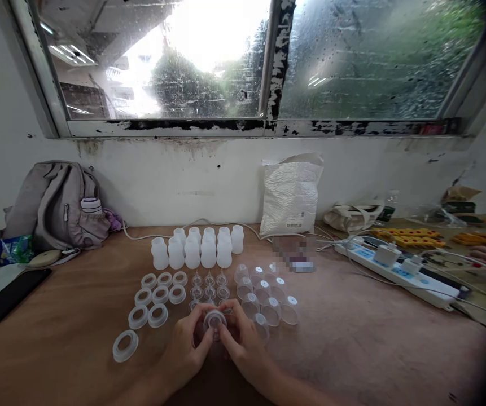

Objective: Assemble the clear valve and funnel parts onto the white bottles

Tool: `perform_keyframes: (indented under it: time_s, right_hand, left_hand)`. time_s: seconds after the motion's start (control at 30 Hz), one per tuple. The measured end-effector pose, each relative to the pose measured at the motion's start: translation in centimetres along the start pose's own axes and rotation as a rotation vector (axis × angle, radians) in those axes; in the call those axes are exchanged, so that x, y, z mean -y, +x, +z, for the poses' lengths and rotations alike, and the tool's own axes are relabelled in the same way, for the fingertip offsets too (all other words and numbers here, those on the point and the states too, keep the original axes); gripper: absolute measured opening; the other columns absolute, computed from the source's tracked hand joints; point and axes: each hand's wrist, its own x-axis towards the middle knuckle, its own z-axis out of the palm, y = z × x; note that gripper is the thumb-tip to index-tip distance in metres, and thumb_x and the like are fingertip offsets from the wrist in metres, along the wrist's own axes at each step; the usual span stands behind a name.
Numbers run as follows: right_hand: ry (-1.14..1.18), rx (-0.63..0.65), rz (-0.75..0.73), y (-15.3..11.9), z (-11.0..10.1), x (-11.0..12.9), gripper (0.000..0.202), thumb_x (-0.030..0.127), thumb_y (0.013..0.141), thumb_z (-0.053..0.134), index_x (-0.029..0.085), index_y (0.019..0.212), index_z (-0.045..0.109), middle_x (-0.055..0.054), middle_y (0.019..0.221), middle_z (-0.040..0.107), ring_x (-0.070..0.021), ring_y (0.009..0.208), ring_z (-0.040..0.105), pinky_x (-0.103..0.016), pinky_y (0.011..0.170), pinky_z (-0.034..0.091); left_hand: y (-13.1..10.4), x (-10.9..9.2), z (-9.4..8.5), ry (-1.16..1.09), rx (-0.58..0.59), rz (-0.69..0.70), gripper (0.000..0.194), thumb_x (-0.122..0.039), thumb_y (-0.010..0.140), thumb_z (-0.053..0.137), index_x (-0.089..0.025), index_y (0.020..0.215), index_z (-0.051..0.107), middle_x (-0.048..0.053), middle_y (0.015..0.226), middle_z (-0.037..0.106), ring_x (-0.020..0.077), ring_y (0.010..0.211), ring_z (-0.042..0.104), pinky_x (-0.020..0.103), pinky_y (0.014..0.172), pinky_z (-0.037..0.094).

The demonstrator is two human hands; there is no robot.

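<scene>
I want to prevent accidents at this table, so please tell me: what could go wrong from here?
The clear round part, pinched between the left hand and the right hand, could perhaps slip out. The clear caps stand close to the right hand, so a sideways movement might bump them.

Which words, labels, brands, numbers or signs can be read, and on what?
None can be read.
Silvery padded mailer bag: dark print, too small.
White plastic power strip: blue markings, too small.
Shiny blue-green plastic packet: design blurred.
Clear rounded plastic caps: round marks, too small.
</scene>
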Motion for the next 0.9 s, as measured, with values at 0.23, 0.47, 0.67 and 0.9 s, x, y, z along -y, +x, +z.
perform_keyframes:
  time_s: [0.23,0.47,0.67,0.9]
  right_hand:
    - [-0.124,-0.023,-0.039,-0.34,-0.04,-0.17,0.015,0.015,0.078,0.046,0.021,0.092,0.042,0.003,0.068,0.053,-0.0109,0.061,0.051,-0.022,0.055,0.039]
    - [-0.092,-0.01,0.043,-0.3,0.1,-0.47,0.018,0.016,0.08,0.042,0.022,0.096,0.039,0.005,0.062,0.052,-0.0087,0.048,0.046,-0.021,0.048,0.036]
    - [-0.1,0.002,0.026,-0.04,0.11,-0.57,0.02,0.01,0.075,0.042,0.021,0.092,0.039,0.007,0.058,0.048,-0.0071,0.044,0.041,-0.019,0.045,0.033]
    - [-0.105,-0.004,0.054,-0.1,0.2,-0.44,0.019,0.008,0.073,0.041,0.021,0.086,0.039,0.008,0.055,0.044,-0.0081,0.048,0.041,-0.019,0.046,0.03]
  left_hand:
    - [-0.11,0.36,0.4,-0.024,-0.02,0.015,0.023,-0.021,0.08,0.042,-0.022,0.103,0.045,-0.001,0.077,0.059,0.0129,0.062,0.054,0.022,0.059,0.04]
    - [-0.05,0.71,0.3,-0.04,-0.022,0.029,0.024,-0.019,0.081,0.039,-0.021,0.104,0.045,-0.002,0.072,0.056,0.0114,0.058,0.051,0.021,0.056,0.039]
    - [0.04,0.82,0.47,0.045,-0.052,-0.017,0.023,-0.017,0.077,0.043,-0.02,0.099,0.048,-0.004,0.064,0.056,0.01,0.05,0.048,0.02,0.051,0.036]
    - [0.01,0.27,0.59,0.093,-0.073,-0.063,0.017,-0.018,0.075,0.045,-0.019,0.091,0.051,-0.006,0.056,0.052,0.0092,0.046,0.043,0.02,0.048,0.032]
